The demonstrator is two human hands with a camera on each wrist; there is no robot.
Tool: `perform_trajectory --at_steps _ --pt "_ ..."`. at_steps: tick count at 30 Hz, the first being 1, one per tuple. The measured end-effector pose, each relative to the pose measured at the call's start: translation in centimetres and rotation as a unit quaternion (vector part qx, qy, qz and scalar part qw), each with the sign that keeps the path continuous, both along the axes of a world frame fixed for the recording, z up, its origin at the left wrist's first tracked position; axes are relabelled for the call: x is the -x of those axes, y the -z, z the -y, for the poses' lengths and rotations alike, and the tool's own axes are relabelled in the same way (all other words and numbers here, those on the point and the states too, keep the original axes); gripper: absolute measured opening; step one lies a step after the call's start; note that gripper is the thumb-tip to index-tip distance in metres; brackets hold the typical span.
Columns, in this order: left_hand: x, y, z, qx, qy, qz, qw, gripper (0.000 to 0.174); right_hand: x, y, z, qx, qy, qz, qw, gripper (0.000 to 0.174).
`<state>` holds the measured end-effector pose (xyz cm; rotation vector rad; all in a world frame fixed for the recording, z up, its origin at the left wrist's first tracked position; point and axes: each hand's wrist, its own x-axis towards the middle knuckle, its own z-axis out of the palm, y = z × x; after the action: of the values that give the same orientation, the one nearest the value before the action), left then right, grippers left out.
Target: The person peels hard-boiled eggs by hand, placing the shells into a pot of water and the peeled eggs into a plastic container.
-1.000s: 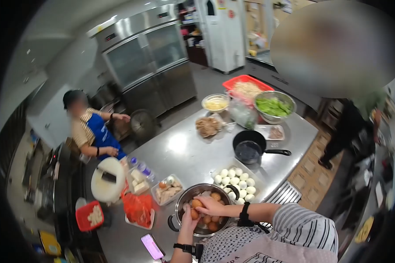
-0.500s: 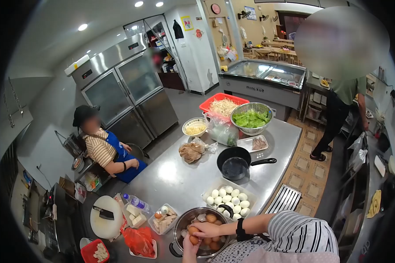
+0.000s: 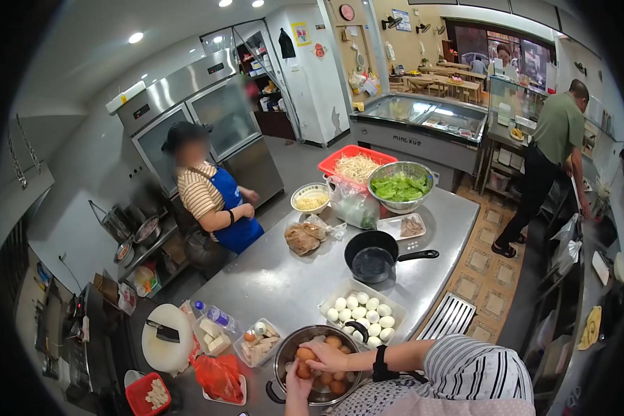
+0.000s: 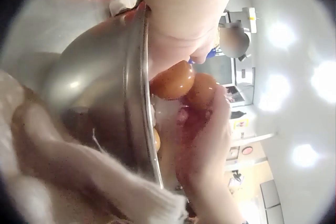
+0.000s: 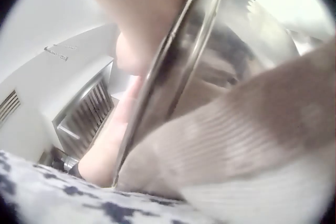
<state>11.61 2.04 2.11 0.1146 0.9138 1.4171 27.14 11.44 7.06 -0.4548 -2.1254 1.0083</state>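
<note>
Both hands meet over a steel pot (image 3: 279, 360) at the table's near edge. The left hand (image 3: 298, 385) holds a brown egg (image 3: 303, 371), fingers curled round it. The right hand (image 3: 331, 358) grips another brown egg (image 3: 305, 354) just above. In the left wrist view the two eggs (image 4: 176, 81) (image 4: 201, 90) nearly touch between the left hand (image 4: 173, 35) and the right hand (image 4: 205, 145). More brown eggs (image 3: 337, 387) lie in the pot. In the right wrist view the pot's wall (image 5: 210, 50) hides most of the fingers.
Behind the pot stands a tray of peeled white eggs (image 3: 371, 305). A black pan (image 3: 371, 256) is farther back. To the left are a container of pale pieces (image 3: 258, 352), a red bag (image 3: 218, 378) and a knife (image 3: 163, 331) on a round board (image 3: 161, 357).
The head view has tilted up since the first frame. Both hands stay over the pot with eggs in them. The person in the blue apron has moved right, toward the table.
</note>
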Motion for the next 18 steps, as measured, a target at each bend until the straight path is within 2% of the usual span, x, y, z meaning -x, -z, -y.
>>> perform_trajectory --at_steps 2,5,8,11,14,16,18 --pt "-0.5 0.4 -0.1 -0.024 -0.008 -0.020 0.999 0.042 0.0 0.6 -0.1 0.035 -0.051 0.078 0.995 0.047" --pt "-0.7 0.4 0.2 -0.010 -0.038 -0.016 0.999 0.040 0.1 0.4 -0.1 -0.019 0.034 -0.024 0.999 0.047" --pt "-1.2 -1.1 0.3 0.006 -0.019 -0.093 0.996 0.039 -0.3 -0.2 0.0 0.077 -0.106 0.118 0.984 0.046" --pt "-1.3 -1.0 0.1 0.009 -0.049 -0.049 0.998 0.038 -0.3 -0.7 0.3 -0.011 0.023 0.020 0.999 0.044" --pt "-0.8 0.3 0.2 0.021 -0.017 -0.069 0.997 0.037 0.3 0.6 0.0 0.040 -0.071 0.092 0.992 0.045" --pt "-0.5 0.8 0.3 0.018 -0.042 -0.038 0.998 0.037 0.2 -0.2 -0.1 -0.052 0.008 0.004 0.999 0.046" --pt "-0.9 0.0 -0.1 0.002 -0.054 -0.029 0.998 0.036 0.2 -0.6 -0.1 -0.026 -0.069 0.103 0.992 0.047"
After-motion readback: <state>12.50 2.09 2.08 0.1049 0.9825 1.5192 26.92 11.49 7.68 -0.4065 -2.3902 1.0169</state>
